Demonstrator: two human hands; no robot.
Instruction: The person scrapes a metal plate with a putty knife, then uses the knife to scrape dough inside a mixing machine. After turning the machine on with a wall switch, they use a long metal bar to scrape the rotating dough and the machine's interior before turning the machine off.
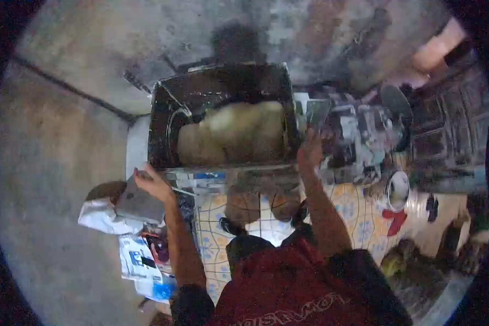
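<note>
A dark, open-topped box stands in front of me, its inside walls black and its rim worn pale. In it lies a large, pale yellowish lumpy mass, blurred, with a soft-looking surface. At the box's near left corner is my left hand, its fingers apart and loosely bent. My right hand is right by the box's right wall, fingers pointing away from me. Those fingers are smeared, and I cannot tell whether they grip the wall. A greenish flat thing shows just beyond them.
To the left are a grey object, a white bag and a printed packet. Cluttered items stand on the right. A white bucket and a red cloth are on the patterned floor. Concrete walls border the space.
</note>
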